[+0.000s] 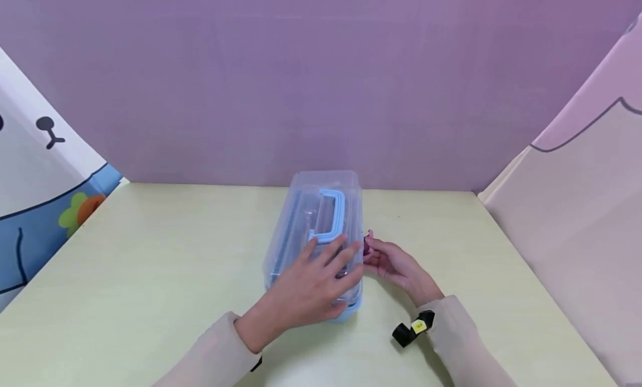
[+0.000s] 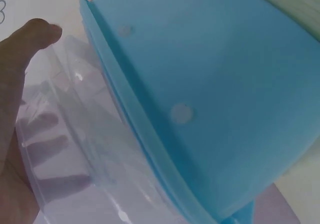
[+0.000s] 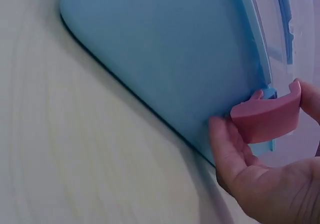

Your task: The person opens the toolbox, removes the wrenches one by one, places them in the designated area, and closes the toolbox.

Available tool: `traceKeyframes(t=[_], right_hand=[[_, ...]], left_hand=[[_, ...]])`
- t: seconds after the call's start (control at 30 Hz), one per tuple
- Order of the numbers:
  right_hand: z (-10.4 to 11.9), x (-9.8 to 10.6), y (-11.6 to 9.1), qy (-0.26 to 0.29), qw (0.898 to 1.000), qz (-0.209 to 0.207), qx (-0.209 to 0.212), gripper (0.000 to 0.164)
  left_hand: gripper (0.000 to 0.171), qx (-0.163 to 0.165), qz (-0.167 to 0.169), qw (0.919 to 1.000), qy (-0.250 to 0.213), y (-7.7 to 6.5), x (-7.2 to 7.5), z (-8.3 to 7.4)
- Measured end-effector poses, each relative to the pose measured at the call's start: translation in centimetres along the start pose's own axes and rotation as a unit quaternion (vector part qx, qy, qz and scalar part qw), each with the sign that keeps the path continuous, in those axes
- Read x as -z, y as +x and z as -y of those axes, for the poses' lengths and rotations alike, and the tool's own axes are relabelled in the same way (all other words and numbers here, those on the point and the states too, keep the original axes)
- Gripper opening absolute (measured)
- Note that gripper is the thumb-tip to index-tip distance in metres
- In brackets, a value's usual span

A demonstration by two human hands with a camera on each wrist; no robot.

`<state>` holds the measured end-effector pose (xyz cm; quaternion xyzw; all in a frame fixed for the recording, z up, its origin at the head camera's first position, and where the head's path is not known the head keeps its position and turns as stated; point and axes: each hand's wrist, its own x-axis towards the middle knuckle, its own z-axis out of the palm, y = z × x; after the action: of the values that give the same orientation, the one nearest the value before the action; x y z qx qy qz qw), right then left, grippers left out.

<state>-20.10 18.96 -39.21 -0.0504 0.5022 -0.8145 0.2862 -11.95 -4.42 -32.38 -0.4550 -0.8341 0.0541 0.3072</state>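
A storage box with a clear lid (image 1: 325,179) and a blue base (image 2: 225,78) lies lengthwise on the table. On top of the lid is a light blue carrying handle (image 1: 340,215). My left hand (image 1: 310,289) rests on the near part of the lid with its fingers spread, the fingertips close to the handle. At the box's right side my right hand (image 1: 398,269) pinches a pink latch (image 3: 267,116) between thumb and fingers. In the right wrist view the latch stands out from the blue side wall, near the rim.
The pale table (image 1: 175,253) reaches back to a purple wall panel (image 1: 321,86). Side panels with cartoon prints, a left one (image 1: 45,169) and a right one (image 1: 577,208), border it. A black strap (image 1: 413,328) hangs at the right wrist.
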Motion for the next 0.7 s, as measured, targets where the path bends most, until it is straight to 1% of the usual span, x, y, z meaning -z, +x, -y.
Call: traceKeyframes(t=[0.1,0.2,0.27,0.33,0.4,0.53,0.6,0.7], right_hand=[[0.0,-0.1,0.1,0.000,1.000,-0.004,0.001,0.027],[0.0,-0.1,0.0,0.004,1.000,-0.005,0.000,0.027],[0.0,-0.1,-0.1,0.002,1.000,-0.003,0.000,0.027],[0.1,-0.1,-0.2,-0.002,1.000,-0.003,0.002,0.027],[0.2,0.0,-0.4,-0.003,1.000,-0.004,0.003,0.027],[0.2,0.1,-0.4,-0.005,1.000,-0.005,0.003,0.026],[0.1,0.1,-0.4,-0.006,1.000,-0.004,0.001,0.026],[0.2,0.2,-0.4,-0.008,1.000,-0.003,-0.001,0.026]], left_hand=[[0.058,0.005,-0.018,0.9997,0.013,0.0,-0.1,0.0],[0.057,0.011,-0.036,0.9992,0.011,-0.1,-0.1,0.0],[0.059,0.016,-0.042,0.9989,0.010,-0.1,0.0,0.1],[0.064,0.018,-0.039,0.9990,0.008,-0.2,0.2,0.2],[0.068,0.018,-0.029,0.9994,0.010,-0.2,0.5,0.3],[0.066,0.015,-0.017,0.9997,0.006,-0.2,0.9,0.4],[0.061,0.018,-0.024,0.9995,-0.002,-0.2,1.1,0.6],[0.060,0.026,-0.041,0.9986,-0.020,-0.3,1.4,1.0]])
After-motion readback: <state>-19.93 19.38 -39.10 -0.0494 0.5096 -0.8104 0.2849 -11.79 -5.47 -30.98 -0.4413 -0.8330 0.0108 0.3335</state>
